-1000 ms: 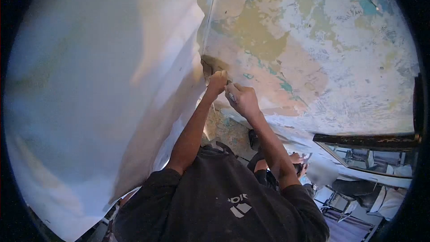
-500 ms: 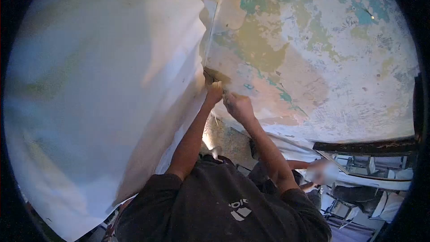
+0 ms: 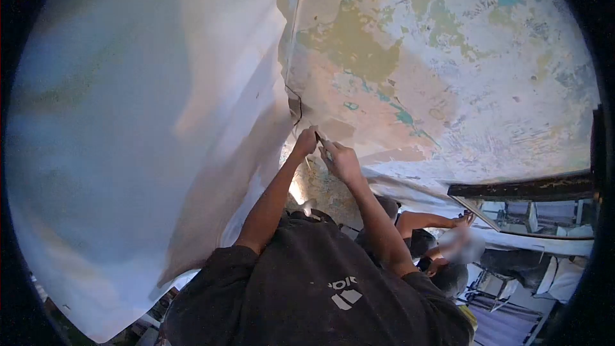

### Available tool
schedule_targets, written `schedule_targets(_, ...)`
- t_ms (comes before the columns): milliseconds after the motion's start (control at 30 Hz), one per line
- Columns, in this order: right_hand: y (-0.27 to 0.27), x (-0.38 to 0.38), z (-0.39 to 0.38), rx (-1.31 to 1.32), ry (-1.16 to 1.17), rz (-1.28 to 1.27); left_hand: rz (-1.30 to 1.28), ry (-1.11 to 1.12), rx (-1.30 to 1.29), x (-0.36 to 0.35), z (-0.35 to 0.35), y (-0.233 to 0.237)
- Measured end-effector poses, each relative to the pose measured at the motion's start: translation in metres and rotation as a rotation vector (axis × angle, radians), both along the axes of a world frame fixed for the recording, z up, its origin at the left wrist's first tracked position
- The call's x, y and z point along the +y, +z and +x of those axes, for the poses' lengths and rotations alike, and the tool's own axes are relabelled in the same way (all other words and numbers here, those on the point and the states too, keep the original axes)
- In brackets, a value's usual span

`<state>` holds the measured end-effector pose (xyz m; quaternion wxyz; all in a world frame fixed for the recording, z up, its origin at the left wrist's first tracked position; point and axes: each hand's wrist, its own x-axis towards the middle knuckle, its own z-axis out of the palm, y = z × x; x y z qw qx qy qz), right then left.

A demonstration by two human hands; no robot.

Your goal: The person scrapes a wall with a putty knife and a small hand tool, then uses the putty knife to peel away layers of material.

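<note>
The broad white sheet (image 3: 141,122) was located to the left of the flat wall of patchy white, tan and turquoise paint (image 3: 461,96), with the thin black wire (image 3: 300,107) at the boundary between them. The bare left hand (image 3: 306,142) was positioned below the wire in view, with the slim dark object (image 3: 318,136) between it and the bare right hand (image 3: 343,162).

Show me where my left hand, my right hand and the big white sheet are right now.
Left hand (image 3: 306,142): head view, back of the hand.
Right hand (image 3: 343,164): head view, back of the hand.
White sheet (image 3: 128,147): head view, its broad face.
</note>
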<state>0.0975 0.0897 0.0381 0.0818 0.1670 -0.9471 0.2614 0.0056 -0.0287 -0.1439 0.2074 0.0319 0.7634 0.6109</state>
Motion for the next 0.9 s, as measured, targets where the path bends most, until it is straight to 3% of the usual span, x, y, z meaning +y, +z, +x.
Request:
schedule_targets(33, -0.002, 0.004, 0.009, -0.025, -0.055, -0.058, 0.149, -0.015, -0.322, -0.002, 0.005, 0.012)
schedule_targets(67, -0.004, 0.009, 0.018, -0.021, -0.06, -0.056, 0.149, -0.021, -0.319, -0.001, 0.007, 0.007)
schedule_targets(100, -0.003, 0.013, 0.03, -0.062, -0.097, -0.088, 0.108, 0.008, -0.04, 0.001, 0.011, -0.015)
schedule_targets(133, -0.003, 0.017, 0.039, -0.097, -0.131, -0.119, 0.067, 0.04, 0.246, -0.001, 0.013, 0.005)
schedule_targets(167, -0.007, 0.022, 0.051, -0.1, -0.134, -0.12, 0.047, 0.159, -0.001, 0.0, 0.014, 0.026)
schedule_targets(267, -0.023, 0.036, 0.084, -0.087, -0.197, -0.172, -0.078, 0.206, 0.139, 0.003, -0.014, -0.015)
schedule_targets(300, -0.024, 0.039, 0.093, -0.097, -0.253, -0.155, -0.531, 0.176, 0.947, 0.008, -0.037, -0.098)
schedule_targets(333, -0.025, 0.04, 0.102, -0.105, -0.31, -0.138, -0.53, 0.175, 0.949, 0.007, -0.034, -0.07)
schedule_targets(400, -0.028, 0.043, 0.12, -0.083, -0.345, -0.141, 0.036, 0.176, 0.248, 0.01, -0.031, -0.017)
schedule_targets(433, -0.03, 0.044, 0.129, -0.168, -0.402, -0.134, 0.038, 0.172, 0.251, 0.012, -0.032, -0.018)
schedule_targets(467, -0.033, 0.046, 0.136, -0.252, -0.46, -0.128, -0.04, 0.221, 0.414, 0.015, -0.035, -0.018)
schedule_targets(533, -0.032, 0.044, 0.15, -0.237, -0.475, -0.151, -0.116, 0.257, 0.573, 0.017, -0.029, -0.002)
schedule_targets(600, -0.034, 0.041, 0.158, -0.222, -0.494, -0.179, -0.223, 0.174, 0.423, 0.015, -0.021, 0.017)
schedule_targets(733, -0.042, 0.035, 0.168, -0.26, -0.554, -0.211, -0.238, 0.17, 0.433, 0.021, -0.035, -0.003)
schedule_targets(800, -0.042, 0.03, 0.173, -0.208, -0.54, -0.235, -0.244, -0.123, 0.247, 0.019, -0.045, -0.023)
schedule_targets(833, -0.037, 0.028, 0.172, -0.231, -0.543, -0.23, -0.245, -0.129, 0.254, 0.02, -0.038, -0.001)
schedule_targets(900, -0.032, 0.026, 0.17, -0.246, -0.546, -0.223, 0.07, 0.175, 0.04, 0.026, -0.023, 0.043)
